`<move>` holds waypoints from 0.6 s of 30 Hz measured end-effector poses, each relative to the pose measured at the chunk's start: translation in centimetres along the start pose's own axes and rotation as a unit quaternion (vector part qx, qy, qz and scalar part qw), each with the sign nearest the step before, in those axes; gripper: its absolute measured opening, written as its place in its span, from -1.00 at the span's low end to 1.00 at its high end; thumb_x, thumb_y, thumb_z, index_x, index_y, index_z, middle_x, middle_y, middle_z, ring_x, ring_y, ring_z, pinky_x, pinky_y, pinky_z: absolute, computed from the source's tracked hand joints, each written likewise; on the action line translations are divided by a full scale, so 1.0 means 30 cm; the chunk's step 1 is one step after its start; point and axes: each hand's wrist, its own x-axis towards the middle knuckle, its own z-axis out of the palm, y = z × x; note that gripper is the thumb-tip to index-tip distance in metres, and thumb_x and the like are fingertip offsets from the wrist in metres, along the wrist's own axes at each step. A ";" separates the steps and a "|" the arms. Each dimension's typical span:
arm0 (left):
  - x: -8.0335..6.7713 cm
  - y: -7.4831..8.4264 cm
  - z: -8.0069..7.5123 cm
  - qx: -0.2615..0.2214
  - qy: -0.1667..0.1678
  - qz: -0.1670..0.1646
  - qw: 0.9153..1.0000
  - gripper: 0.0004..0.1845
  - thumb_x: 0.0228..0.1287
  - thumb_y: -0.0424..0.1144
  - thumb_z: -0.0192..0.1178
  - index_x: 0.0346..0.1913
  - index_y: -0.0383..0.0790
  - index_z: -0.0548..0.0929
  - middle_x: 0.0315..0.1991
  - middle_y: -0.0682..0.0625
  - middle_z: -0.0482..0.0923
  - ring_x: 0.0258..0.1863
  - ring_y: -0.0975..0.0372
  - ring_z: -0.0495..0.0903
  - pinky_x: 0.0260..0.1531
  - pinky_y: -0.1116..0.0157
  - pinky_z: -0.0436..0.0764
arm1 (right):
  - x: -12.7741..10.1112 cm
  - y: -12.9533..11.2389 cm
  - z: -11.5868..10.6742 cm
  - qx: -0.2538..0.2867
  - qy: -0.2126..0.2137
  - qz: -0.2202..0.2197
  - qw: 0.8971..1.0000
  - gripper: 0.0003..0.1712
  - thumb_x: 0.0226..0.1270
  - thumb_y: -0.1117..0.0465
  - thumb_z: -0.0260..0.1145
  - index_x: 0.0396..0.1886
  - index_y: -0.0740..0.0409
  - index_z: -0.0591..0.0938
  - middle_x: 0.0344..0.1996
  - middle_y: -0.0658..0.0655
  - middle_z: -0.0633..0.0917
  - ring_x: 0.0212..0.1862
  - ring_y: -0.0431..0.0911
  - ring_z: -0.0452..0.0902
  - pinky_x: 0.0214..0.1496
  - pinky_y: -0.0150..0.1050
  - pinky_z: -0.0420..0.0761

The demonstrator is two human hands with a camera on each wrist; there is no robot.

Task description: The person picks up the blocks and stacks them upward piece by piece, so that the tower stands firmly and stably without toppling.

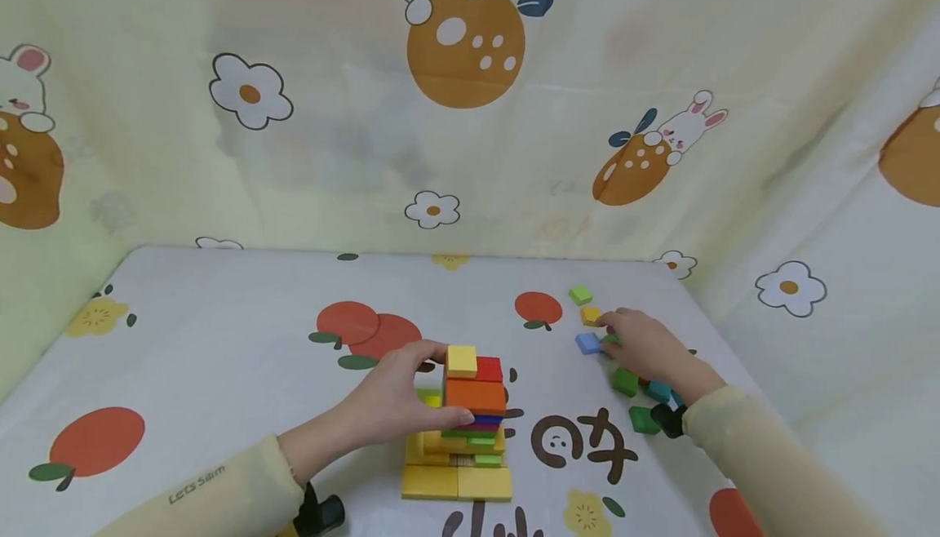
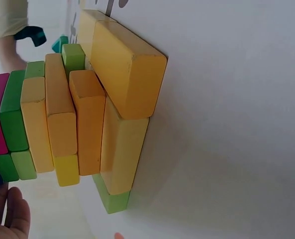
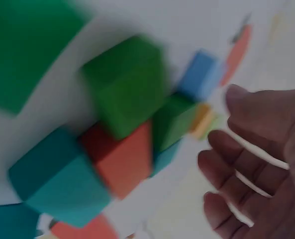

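Note:
A tower of colored building blocks (image 1: 475,396) stands on wide yellow base blocks. My left hand (image 1: 407,394) grips its upper part from the left, thumb across the front and fingers partly hidden behind. A small yellow block (image 1: 462,361) and a red block (image 1: 489,369) top the tower. The left wrist view shows the lower layers, with an orange-yellow block (image 2: 130,64) at the base. At the right, my right hand (image 1: 646,345) reaches over loose blocks, fingers loosely bent. Near its fingertips lie a blue block (image 1: 588,343) and a yellow block (image 1: 591,316); nothing shows in its grasp.
More loose blocks lie under and around the right wrist: a green block (image 1: 644,420), a red block (image 3: 125,164) and a teal block (image 3: 62,174). Farthest back is a light green block (image 1: 580,295). A patterned cloth (image 1: 220,357) covers the table, with printed curtains around it.

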 end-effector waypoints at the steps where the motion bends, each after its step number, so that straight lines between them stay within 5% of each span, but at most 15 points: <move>1: -0.001 -0.001 0.000 -0.003 0.000 -0.001 1.000 -0.32 0.05 0.03 0.57 0.20 -0.15 0.58 0.09 0.04 0.62 0.24 -0.03 0.54 0.20 -0.07 0.62 | 0.004 0.017 0.015 -0.014 -0.010 0.015 1.000 -0.53 0.37 0.25 0.39 0.22 0.33 0.60 0.01 0.33 0.67 -0.09 0.09 0.56 0.09 0.10 0.68; 11: -0.003 0.000 0.007 0.001 0.002 0.000 1.000 -0.30 0.04 0.04 0.58 0.21 -0.17 0.58 0.10 0.00 0.63 0.24 -0.06 0.54 0.18 -0.09 0.63 | 0.014 0.082 0.063 -0.029 -0.054 0.044 0.997 -0.60 0.30 0.33 0.40 0.14 0.22 0.66 -0.10 0.24 0.67 -0.16 0.06 0.50 -0.01 0.06 0.67; 18: 0.000 0.001 0.003 0.006 0.003 -0.002 1.000 -0.28 0.04 0.04 0.57 0.23 -0.17 0.57 0.12 0.01 0.62 0.26 -0.05 0.53 0.20 -0.08 0.62 | -0.049 -0.027 0.060 0.021 -0.074 0.023 0.997 -0.60 0.23 0.16 0.53 0.00 0.26 0.70 -0.30 0.06 0.67 -0.25 -0.08 0.49 -0.15 -0.15 0.64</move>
